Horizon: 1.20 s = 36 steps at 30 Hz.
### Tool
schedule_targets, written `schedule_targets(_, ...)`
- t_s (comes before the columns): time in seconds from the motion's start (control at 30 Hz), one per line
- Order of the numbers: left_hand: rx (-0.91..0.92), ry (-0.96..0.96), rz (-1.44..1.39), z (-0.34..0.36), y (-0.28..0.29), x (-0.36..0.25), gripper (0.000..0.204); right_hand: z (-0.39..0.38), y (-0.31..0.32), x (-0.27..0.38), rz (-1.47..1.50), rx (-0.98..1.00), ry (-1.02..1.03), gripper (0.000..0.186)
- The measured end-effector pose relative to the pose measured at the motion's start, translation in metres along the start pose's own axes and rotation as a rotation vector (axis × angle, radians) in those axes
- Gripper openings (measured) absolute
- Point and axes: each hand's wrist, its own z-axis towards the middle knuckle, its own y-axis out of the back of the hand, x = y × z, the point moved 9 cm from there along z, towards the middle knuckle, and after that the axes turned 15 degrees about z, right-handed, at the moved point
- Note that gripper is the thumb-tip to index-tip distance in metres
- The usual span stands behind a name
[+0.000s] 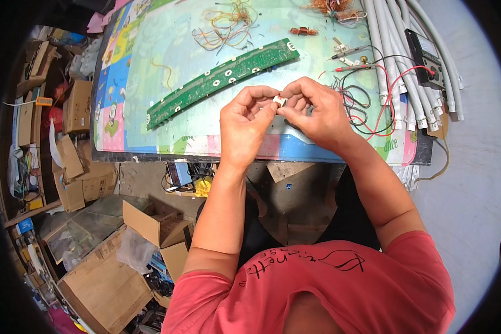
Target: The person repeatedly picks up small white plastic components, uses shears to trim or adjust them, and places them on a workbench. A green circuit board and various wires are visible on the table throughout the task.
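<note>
My left hand [247,119] and my right hand [314,114] meet over the front of the mat-covered table [111,142], both with fingertips closed on a small whitish part [279,101]; its details are too small to make out. Behind them a long green circuit board [211,80] with white ringed holes lies diagonally. A tangle of thin coloured wires [222,30] lies at the back, near a copper coil [303,31]. Red and black test leads [367,106] loop just right of my right hand.
Bundled pale corrugated tubes [414,92] lie at the table's right, with a black meter [423,58] among them and small connectors [348,62] beside them. More wire [331,8] sits at the back. Shelves with cardboard boxes [78,106] stand at left; open cartons [156,222] are on the floor.
</note>
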Motion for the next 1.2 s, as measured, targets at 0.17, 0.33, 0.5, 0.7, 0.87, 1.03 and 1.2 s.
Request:
schedule_targets(0.17,-0.020,0.016,-0.038,-0.001,0.001,-0.003,0.015,-0.003,-0.005,-0.028,0.403,-0.020,-0.279,0.015)
schedule_targets(0.33,-0.012,0.052,-0.014,-0.001,0.002,0.001,0.013,-0.003,-0.011,-0.031,0.547,0.013,-0.359,0.015)
schedule_targets(0.5,-0.031,0.090,-0.003,-0.003,0.004,0.005,0.011,-0.005,-0.013,-0.031,0.481,0.024,-0.404,0.016)
schedule_targets(0.7,-0.082,0.149,-0.098,-0.003,0.006,0.009,0.010,-0.003,-0.008,-0.039,0.440,-0.039,-0.316,0.020)
schedule_targets(0.87,-0.110,0.181,-0.096,-0.005,0.004,0.014,0.011,0.000,0.001,-0.033,0.144,-0.091,-0.150,0.019)
schedule_targets(1.03,-0.124,0.215,-0.092,-0.006,0.001,0.014,0.012,-0.002,-0.001,-0.037,0.291,-0.126,-0.199,0.022)
schedule_targets(1.2,-0.165,0.165,-0.056,-0.006,0.005,0.014,0.013,0.003,-0.005,-0.019,0.204,-0.049,-0.057,0.023)
